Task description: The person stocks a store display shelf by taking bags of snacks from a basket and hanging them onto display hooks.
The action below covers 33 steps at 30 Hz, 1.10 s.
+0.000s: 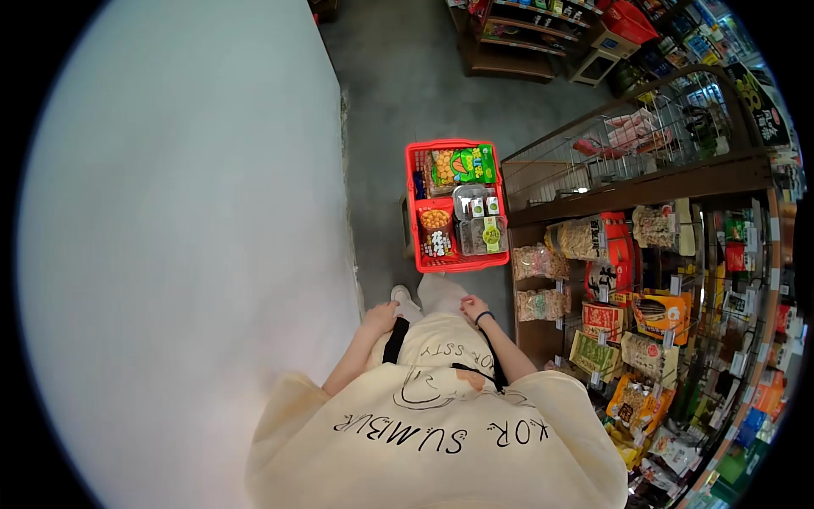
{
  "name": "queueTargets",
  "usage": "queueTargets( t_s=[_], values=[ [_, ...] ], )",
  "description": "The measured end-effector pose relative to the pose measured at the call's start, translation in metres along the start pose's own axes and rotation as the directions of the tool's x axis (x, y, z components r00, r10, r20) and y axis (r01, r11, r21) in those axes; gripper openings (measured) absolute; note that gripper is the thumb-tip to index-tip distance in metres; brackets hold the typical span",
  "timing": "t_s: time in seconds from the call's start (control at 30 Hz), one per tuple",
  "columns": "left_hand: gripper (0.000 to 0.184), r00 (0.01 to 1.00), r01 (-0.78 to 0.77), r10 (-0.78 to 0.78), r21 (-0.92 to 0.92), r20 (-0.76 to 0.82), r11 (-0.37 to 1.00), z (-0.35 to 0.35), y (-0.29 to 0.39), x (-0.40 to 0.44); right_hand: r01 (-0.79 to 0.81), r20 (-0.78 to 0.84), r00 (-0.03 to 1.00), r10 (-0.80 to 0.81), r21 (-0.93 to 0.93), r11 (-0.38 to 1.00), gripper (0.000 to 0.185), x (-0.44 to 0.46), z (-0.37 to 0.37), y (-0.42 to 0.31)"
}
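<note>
My left hand (381,316) hangs by my left thigh, its fingers turned away so their shape is hidden. Beside my right thigh, my right hand (474,307) has its fingers curled in, with nothing visible in them. A dark band circles that wrist. Ahead of both hands, and apart from them, stands a red shopping basket (465,266). Inside are a green snack bag (475,164), a red snack pack (437,231) and clear plastic food boxes (484,236). Part of a brownish support shows under the basket's left side.
A white wall (195,237) runs along my left. On the right, a wire rack (593,182) and shelves hold many packaged foods, including an orange bag (661,316). Another shelf unit (517,59) stands farther ahead on the grey floor (381,93).
</note>
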State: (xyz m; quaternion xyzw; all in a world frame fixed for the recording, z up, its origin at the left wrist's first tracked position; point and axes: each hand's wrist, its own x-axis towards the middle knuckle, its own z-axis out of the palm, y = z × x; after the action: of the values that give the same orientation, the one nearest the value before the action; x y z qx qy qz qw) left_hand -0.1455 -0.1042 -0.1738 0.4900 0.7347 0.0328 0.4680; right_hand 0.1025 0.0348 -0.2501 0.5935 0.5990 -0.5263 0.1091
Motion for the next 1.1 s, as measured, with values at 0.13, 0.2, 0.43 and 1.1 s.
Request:
queueTargets(
  t_s=[0.13,0.2,0.43,1.1],
  values=[
    [0.037,0.998,-0.060,0.060,-0.026,0.011,0.998,-0.018,0.020,0.040,-0.064,0.022,0.998,0.061,0.196,0.979,0.021,0.022,-0.028,-0.008],
    [0.038,0.997,-0.065,0.070,-0.205,0.018,0.977,-0.017,0.026,0.070,-0.189,0.072,0.982,0.176,0.451,0.872,0.020,0.031,-0.038,-0.014],
    [0.046,0.982,0.101,-0.179,-0.654,-0.054,0.750,-0.014,0.066,0.143,-0.349,0.296,0.928,0.225,0.488,0.800,0.018,0.055,-0.046,-0.042],
    [0.060,0.878,0.257,-0.478,-0.818,-0.025,0.515,0.047,0.026,0.266,0.132,-0.030,0.991,-0.128,0.229,0.965,0.060,0.165,0.004,-0.073]
  ],
)
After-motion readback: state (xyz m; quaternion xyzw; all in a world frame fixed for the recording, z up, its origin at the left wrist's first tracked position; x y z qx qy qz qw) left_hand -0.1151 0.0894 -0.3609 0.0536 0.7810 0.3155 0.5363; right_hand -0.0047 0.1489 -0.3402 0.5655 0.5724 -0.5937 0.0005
